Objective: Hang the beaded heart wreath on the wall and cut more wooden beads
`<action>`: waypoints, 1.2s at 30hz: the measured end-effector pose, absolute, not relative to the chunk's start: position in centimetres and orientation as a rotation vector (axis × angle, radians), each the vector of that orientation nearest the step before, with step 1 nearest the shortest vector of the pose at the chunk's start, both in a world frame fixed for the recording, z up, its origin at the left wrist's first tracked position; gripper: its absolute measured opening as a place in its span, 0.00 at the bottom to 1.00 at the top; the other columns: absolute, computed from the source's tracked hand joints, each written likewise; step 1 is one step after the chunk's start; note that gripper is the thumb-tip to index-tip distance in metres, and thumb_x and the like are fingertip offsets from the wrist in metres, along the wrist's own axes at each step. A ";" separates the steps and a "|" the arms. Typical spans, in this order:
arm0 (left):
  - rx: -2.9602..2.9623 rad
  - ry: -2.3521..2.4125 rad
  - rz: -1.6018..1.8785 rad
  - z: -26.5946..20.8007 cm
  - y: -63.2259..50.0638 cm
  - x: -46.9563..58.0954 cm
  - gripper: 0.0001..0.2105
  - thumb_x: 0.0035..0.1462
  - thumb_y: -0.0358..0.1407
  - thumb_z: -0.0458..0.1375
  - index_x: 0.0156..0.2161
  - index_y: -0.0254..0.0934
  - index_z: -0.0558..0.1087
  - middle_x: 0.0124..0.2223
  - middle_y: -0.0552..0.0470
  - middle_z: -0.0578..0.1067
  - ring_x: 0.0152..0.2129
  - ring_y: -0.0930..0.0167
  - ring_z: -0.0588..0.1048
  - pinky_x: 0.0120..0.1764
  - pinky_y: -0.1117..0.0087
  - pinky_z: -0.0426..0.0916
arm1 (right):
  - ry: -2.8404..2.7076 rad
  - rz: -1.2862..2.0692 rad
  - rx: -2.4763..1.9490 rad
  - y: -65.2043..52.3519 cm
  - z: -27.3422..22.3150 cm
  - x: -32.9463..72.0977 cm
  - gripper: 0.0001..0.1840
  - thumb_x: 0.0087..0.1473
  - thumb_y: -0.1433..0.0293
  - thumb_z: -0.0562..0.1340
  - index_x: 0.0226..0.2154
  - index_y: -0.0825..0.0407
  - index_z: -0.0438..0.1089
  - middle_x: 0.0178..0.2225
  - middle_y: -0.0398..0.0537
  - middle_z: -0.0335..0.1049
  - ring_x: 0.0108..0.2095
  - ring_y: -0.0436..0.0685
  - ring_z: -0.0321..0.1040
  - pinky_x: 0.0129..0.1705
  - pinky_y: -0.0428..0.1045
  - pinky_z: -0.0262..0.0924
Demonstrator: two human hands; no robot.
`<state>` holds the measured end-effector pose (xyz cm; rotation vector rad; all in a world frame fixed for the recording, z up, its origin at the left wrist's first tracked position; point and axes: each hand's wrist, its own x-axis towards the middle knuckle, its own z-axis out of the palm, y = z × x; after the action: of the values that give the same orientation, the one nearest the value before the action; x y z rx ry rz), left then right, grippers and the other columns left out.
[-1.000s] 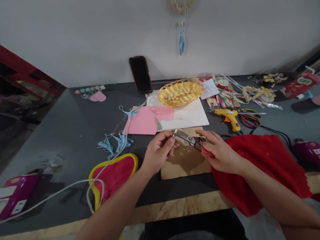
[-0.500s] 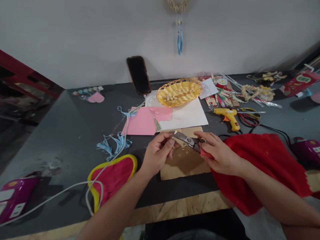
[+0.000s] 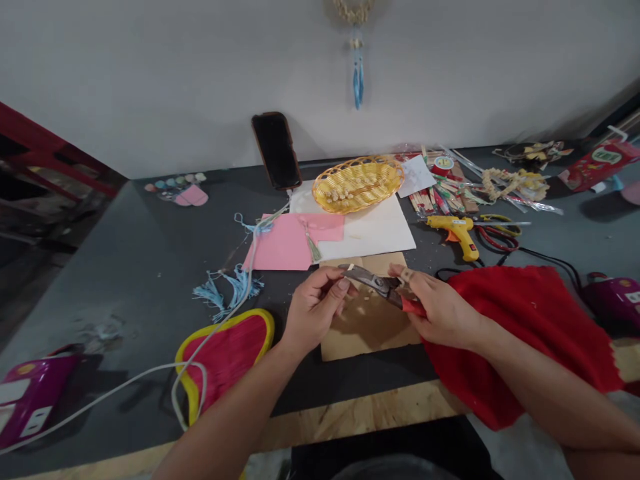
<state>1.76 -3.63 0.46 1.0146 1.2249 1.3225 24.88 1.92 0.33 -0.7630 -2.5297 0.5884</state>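
My right hand is closed round the red-wrapped handles of a pair of scissors, whose dark metal blades point left. The blade tips lie beside the fingers of my left hand, which is closed in a pinch. A small pale piece shows at the blade tips; most of what my left fingers grip is hidden. Under both hands lies a sheet of brown cardboard, with tiny pale bits scattered on it.
Behind the cardboard are pink paper, white paper and a yellow basket holding small pale pieces. A yellow glue gun and red cloth lie to the right. Blue tassels and a white cord are left.
The fingers of my right hand have curled further round the scissors' handles. My left hand stays almost in place at the blade tips.
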 end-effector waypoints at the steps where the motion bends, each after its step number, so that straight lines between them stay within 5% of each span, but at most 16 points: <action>1: 1.017 1.221 1.322 0.5 -3.7 1.8 0.11 0.56 0.43 0.62 0.37 0.36 0.72 0.28 0.53 0.76 0.15 0.81 0.62 0.19 0.78 0.57 | -2.553 0.595 -0.769 1.9 0.4 24.9 0.35 0.46 0.81 0.55 0.59 0.55 0.54 0.56 0.62 0.66 0.56 0.64 0.65 0.54 0.61 0.66; 14: 1.000 1.198 1.311 0.4 -3.8 2.1 0.10 0.58 0.41 0.60 0.37 0.36 0.70 0.28 0.52 0.77 0.13 0.82 0.60 0.18 0.78 0.56 | -2.586 0.548 -0.823 1.6 0.1 24.6 0.34 0.49 0.80 0.54 0.60 0.55 0.57 0.49 0.57 0.69 0.49 0.62 0.69 0.51 0.57 0.68; 25: 0.906 1.138 1.229 1.0 -3.8 1.9 0.15 0.56 0.45 0.61 0.39 0.34 0.71 0.26 0.51 0.77 0.11 0.83 0.55 0.15 0.79 0.48 | -2.637 0.527 -0.834 1.8 -0.2 24.5 0.33 0.49 0.79 0.55 0.59 0.54 0.57 0.56 0.57 0.66 0.54 0.63 0.65 0.54 0.59 0.66; 36: 0.813 1.081 1.159 1.5 -3.6 1.7 0.16 0.53 0.45 0.64 0.36 0.34 0.69 0.23 0.52 0.76 0.09 0.84 0.53 0.13 0.81 0.44 | -2.619 0.603 -0.805 1.8 0.2 24.6 0.32 0.46 0.80 0.54 0.56 0.56 0.59 0.50 0.58 0.68 0.51 0.63 0.67 0.53 0.58 0.67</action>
<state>1.68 -3.65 1.46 0.8126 1.0815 1.1587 24.60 1.77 0.22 -0.8049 -2.6187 0.6032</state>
